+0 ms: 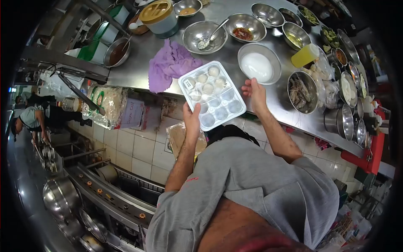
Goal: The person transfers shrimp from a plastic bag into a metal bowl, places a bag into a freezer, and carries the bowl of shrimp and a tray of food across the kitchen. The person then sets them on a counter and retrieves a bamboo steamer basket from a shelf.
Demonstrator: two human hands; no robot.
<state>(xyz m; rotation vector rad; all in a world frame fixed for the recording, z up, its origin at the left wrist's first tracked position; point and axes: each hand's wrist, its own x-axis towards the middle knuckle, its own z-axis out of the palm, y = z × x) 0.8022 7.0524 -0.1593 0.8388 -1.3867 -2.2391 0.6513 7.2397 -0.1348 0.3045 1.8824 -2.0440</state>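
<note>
My left hand [192, 119] is shut on the lower left edge of a white plastic tray [240, 108], thumb on top. The tray is tilted over the table's front edge. Several pale round balls [214, 71] sit in its upper cups, and shiny clear plastic covers at least part of it. My right hand [255, 92] is just right of the tray, beside the near rim of a metal bowl [275, 63] holding something smooth and white. Its fingers are loosely bent and a little apart, with nothing visible in them. Whether it touches the bowl, I cannot tell.
On the steel table [138, 77] lies a purple cloth [168, 65]. Behind are a bowl with a spoon [205, 38], a bowl of red sauce [243, 31] and a yellow-lidded tub [157, 14]. A yellow bottle [305, 56] and a shrimp bowl [302, 92] stand right. A person [35, 119] works far left.
</note>
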